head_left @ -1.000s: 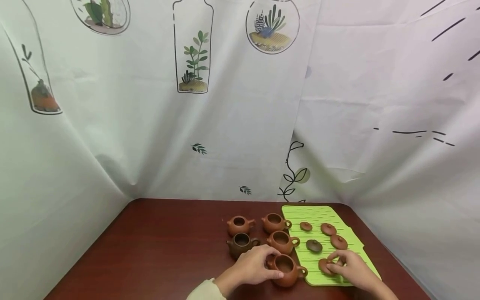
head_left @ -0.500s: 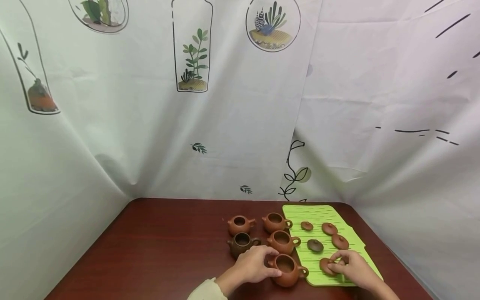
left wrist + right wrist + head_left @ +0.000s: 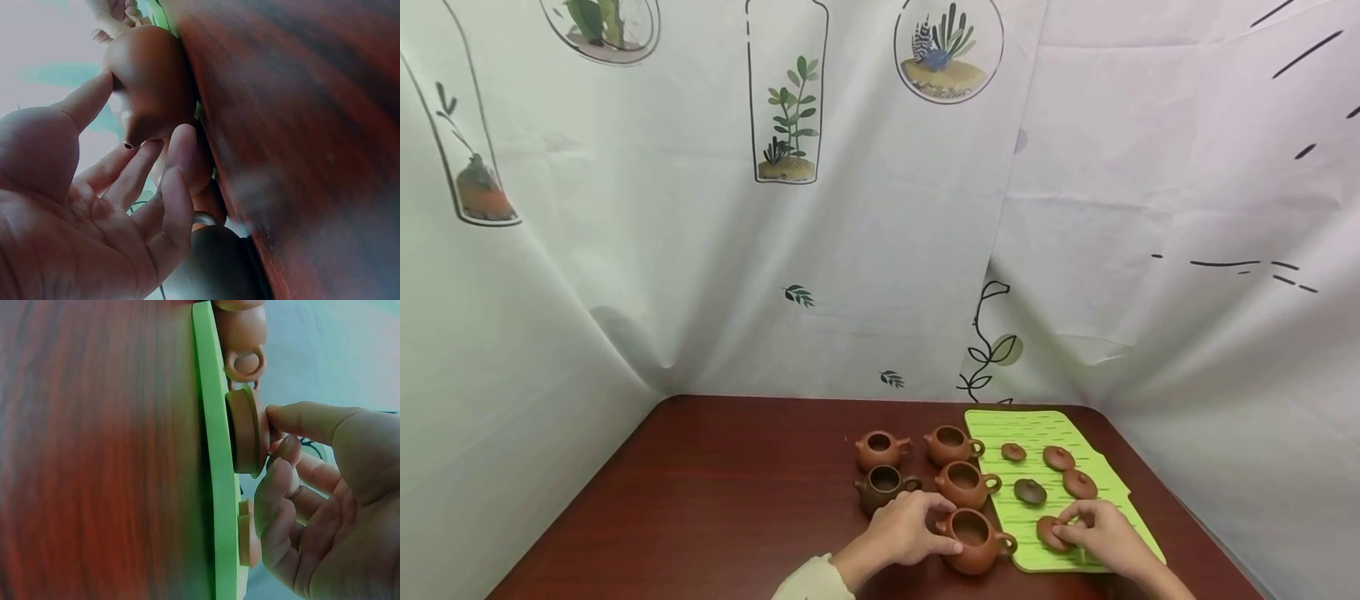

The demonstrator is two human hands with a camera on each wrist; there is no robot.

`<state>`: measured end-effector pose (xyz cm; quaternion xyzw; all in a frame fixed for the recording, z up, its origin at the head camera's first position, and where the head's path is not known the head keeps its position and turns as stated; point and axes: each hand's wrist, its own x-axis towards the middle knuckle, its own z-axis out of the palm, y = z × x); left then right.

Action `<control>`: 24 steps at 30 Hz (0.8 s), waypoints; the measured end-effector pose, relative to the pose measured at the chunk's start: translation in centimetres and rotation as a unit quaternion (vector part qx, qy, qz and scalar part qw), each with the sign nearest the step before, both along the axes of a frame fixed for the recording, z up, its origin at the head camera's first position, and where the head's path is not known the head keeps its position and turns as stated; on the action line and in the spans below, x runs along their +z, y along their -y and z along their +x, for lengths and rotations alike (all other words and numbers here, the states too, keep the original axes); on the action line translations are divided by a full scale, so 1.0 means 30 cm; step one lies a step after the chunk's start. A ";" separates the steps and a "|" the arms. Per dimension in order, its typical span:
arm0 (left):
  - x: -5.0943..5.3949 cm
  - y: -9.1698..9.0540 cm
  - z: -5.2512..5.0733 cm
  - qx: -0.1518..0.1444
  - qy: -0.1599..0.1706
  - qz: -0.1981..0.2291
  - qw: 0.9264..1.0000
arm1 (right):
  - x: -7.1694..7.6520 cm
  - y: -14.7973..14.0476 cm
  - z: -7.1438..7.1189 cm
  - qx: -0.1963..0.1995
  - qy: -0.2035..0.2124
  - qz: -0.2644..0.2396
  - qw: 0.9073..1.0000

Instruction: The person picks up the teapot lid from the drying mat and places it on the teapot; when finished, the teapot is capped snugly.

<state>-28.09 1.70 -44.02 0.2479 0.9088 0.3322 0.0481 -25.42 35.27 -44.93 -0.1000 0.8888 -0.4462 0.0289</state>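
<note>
My left hand (image 3: 910, 529) holds the nearest reddish-brown clay teapot (image 3: 972, 542) by its spout side, thumb on the near side and fingers on the far side. This pot has no lid on, and its handle points right. On the green mat, my right hand (image 3: 1105, 537) pinches the knob of a brown teapot lid (image 3: 1049, 534). In the right wrist view, thumb and fingertips meet at the knob of that lid (image 3: 247, 431), which is at the mat's surface; whether it touches is hard to tell. The left wrist view shows the held teapot (image 3: 150, 81) with its spout toward my palm.
Behind the held pot stand other lidless teapots: a brown one (image 3: 962, 485), another brown one (image 3: 947, 446), a small one (image 3: 878, 450) and a dark one (image 3: 880, 490). The green mat (image 3: 1000, 423) bears several more lids, including a dark lid (image 3: 1030, 492). A patterned cloth encloses the table.
The lid in my right hand has shifted very slightly left over the last half second. My left hand and the teapots stay where they were.
</note>
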 end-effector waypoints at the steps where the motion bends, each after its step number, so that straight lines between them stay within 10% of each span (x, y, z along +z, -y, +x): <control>1: 0.000 0.001 0.000 0.003 0.000 0.000 1.000 | 0.002 0.005 0.000 -0.003 0.002 -0.001 1.000; 24: 0.011 -0.009 -0.003 0.020 0.019 -0.013 1.000 | 0.069 0.128 0.045 -0.068 -0.028 0.011 0.997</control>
